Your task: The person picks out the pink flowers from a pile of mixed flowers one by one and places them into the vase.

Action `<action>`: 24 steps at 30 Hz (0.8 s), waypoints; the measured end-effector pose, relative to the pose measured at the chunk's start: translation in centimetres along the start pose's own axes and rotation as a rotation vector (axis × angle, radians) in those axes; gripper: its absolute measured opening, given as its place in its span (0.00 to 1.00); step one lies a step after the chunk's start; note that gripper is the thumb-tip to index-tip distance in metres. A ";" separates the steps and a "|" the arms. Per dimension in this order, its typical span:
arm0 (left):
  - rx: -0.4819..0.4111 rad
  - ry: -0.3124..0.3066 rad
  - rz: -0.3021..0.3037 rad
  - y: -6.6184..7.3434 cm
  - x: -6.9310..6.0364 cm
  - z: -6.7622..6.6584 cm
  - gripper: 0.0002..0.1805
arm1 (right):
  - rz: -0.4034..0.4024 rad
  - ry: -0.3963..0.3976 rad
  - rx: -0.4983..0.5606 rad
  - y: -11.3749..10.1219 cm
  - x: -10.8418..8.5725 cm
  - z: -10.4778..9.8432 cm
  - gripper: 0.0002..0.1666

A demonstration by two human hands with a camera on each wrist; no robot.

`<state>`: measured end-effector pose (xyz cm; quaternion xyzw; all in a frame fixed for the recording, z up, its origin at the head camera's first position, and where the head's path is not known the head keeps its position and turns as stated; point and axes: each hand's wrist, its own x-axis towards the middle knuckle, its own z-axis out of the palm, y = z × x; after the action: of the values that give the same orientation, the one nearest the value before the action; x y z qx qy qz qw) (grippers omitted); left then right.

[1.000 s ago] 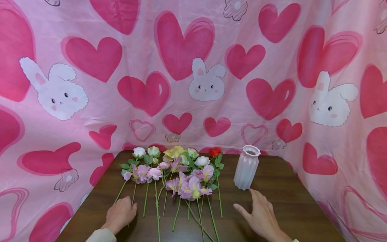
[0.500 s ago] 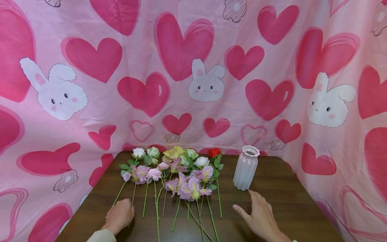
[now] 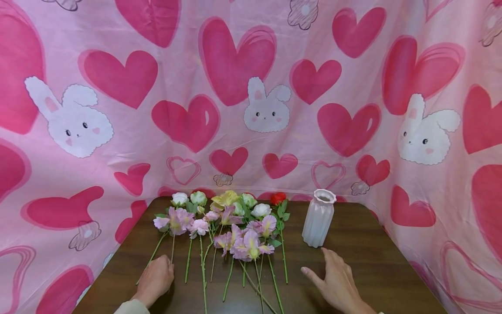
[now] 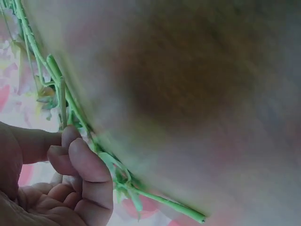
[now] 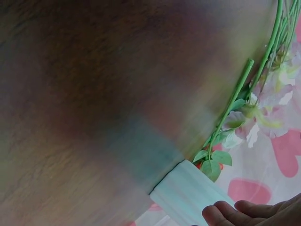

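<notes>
Between the thumb and curled fingertips of the left hand (image 3: 155, 279), as my left wrist feed shows, a thin stem (image 4: 62, 101) is pinched, its bare end poking out past the grip. Ahead of those fingers, I see its pale pink bloom (image 3: 180, 220) has shifted slightly up and leftward in the last half second. I read that as one flower starting to come away from the others, though I can't tell whether it is clear of the table (image 3: 353, 235). The right hand (image 3: 338, 281) has its fingers extended and thumb spread, holding nothing. Just ahead of its fingertips the white vase (image 3: 318, 220) stands upright; I can't make out contact. Nothing rises from its mouth, so I judge the work barely begun. Farther beyond the fingers lie a white rose (image 3: 262, 210) and a red rose (image 3: 279, 198).
</notes>
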<state>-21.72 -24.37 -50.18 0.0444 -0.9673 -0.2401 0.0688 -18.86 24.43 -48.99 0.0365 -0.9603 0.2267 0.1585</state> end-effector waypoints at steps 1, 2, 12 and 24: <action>-0.007 0.013 0.009 0.1 0.0 0.0 0.11 | 0.001 -0.001 -0.002 0.0 0.0 0.0 0.58; -0.014 0.026 0.019 0.1 -0.1 0.0 0.11 | 0.002 -0.002 -0.003 0.0 0.0 0.1 0.58; -0.075 0.137 0.083 1.2 -0.7 0.3 0.08 | 0.042 -0.066 -0.003 -0.1 0.0 0.4 0.57; -0.148 0.285 0.211 3.1 -1.5 1.2 0.09 | 0.054 -0.099 0.000 -0.4 -0.3 0.5 0.55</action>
<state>-20.58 -20.87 -49.98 -0.0292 -0.9267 -0.2935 0.2330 -18.66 23.81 -49.36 0.0216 -0.9676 0.2288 0.1046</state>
